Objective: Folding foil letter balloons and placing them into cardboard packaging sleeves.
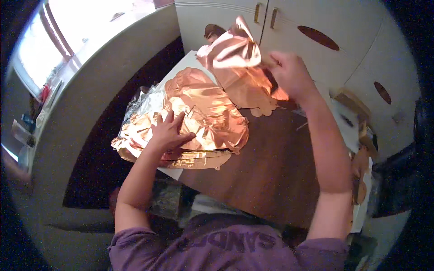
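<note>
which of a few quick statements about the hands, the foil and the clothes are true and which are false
1. The left hand rests on copper-coloured foil. True.
2. The left hand is clenched into a tight fist. False: it is spread out.
3. The right hand is raised, fingers curled at the edge of the shiny lifted foil. True.
4. A brown tabletop shows to the right of the copper-coloured foil. True.
5. Yellow fabric covers both wrists. False: purple sleeves end above bare forearms.

Left hand [168, 136]: spread on copper foil [199, 97] | right hand [293, 74]: holding foil sheet [233, 49]
</note>
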{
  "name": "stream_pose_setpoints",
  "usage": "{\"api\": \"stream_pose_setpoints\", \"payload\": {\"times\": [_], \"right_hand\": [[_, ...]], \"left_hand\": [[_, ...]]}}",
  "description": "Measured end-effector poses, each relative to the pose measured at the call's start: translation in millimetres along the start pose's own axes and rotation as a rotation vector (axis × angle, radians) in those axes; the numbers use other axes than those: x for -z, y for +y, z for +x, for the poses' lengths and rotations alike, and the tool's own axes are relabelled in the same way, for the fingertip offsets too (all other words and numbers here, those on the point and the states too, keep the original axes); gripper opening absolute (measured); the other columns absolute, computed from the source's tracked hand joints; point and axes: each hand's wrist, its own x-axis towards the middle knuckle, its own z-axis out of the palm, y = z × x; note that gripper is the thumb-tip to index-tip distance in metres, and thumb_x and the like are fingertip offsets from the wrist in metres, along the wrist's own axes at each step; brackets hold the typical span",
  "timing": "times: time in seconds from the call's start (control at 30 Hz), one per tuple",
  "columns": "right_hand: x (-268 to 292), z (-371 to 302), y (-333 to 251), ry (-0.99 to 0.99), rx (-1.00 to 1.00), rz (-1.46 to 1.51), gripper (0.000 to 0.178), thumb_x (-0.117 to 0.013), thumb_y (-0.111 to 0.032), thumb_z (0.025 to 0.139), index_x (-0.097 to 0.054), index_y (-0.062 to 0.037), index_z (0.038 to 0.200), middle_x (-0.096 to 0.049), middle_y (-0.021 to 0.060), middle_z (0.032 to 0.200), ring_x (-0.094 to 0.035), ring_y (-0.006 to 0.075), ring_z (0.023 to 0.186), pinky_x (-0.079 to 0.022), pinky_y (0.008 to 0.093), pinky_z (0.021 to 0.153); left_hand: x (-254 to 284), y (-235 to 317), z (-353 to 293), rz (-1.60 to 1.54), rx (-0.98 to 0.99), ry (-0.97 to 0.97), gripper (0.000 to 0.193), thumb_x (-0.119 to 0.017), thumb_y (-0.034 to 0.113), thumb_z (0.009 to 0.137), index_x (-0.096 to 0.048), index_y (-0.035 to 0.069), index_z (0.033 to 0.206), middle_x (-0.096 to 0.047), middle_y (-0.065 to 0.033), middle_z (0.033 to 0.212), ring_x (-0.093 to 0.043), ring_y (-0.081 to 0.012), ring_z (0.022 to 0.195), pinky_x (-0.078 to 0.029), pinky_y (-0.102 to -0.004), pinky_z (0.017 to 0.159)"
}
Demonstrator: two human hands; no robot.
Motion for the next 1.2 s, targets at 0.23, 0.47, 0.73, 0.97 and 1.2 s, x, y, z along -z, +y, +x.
{"api": "stream_pose_setpoints", "payload": {"times": [0.23,0.47,0.73,0.97,1.2], "right_hand": [[11.6,-186.5,32.4,-0.436,0.407,0.244,0.033,-0.060,0.003,0.067,-0.068,-0.0097,0.097,-0.067,0.0105,0.085,-0.065,0.0290,0.082,-0.050,0.0412,0.077],[50.3,-292.3,115.8,-0.514,0.473,-0.409,0.027,-0.059,-0.021,0.079,-0.063,-0.0167,0.105,-0.062,0.0052,0.116,-0.058,0.0278,0.110,-0.045,0.0445,0.094],[97.5,-339.9,155.0,-0.382,-0.009,-0.598,0.042,-0.059,-0.011,0.079,-0.060,-0.0103,0.121,-0.054,0.0157,0.131,-0.052,0.0348,0.119,-0.042,0.0461,0.100],[37.8,-337.8,117.5,-0.350,-0.408,-0.525,0.063,-0.059,-0.040,0.086,-0.045,-0.0050,0.137,-0.038,0.0176,0.147,-0.037,0.0399,0.133,-0.025,0.0523,0.112],[68.5,-309.2,189.1,-0.435,-0.396,-0.357,0.067,-0.067,-0.035,0.078,-0.047,-0.0134,0.138,-0.033,0.0159,0.152,-0.027,0.0381,0.141,-0.019,0.0519,0.115]], "left_hand": [[-0.7,-3.5,9.4,0.196,-0.072,0.239,0.084,-0.045,0.071,0.083,-0.040,0.013,0.144,-0.040,-0.0191,0.146,-0.026,-0.0401,0.140,-0.005,-0.0648,0.111],[21.1,138.2,-17.3,-0.420,-0.953,0.456,0.048,-0.071,0.010,0.075,-0.057,0.006,0.120,-0.054,-0.0173,0.127,-0.046,-0.0396,0.123,-0.039,-0.0479,0.102],[-58.4,191.6,-83.6,-0.064,-1.222,0.197,0.058,-0.054,0.050,0.088,-0.049,0.008,0.128,-0.052,-0.0177,0.126,-0.052,-0.0342,0.114,-0.045,-0.0467,0.086],[-32.7,202.8,-77.2,-0.168,-1.084,-0.171,0.034,-0.059,0.040,0.086,-0.063,0.009,0.097,-0.064,-0.0116,0.082,-0.064,-0.0327,0.073,-0.050,-0.0459,0.067],[-39.6,239.9,-24.4,-0.333,-1.150,0.113,0.038,-0.069,0.034,0.073,-0.066,0.008,0.101,-0.061,-0.0108,0.111,-0.054,-0.0338,0.106,-0.044,-0.0480,0.087]]}}
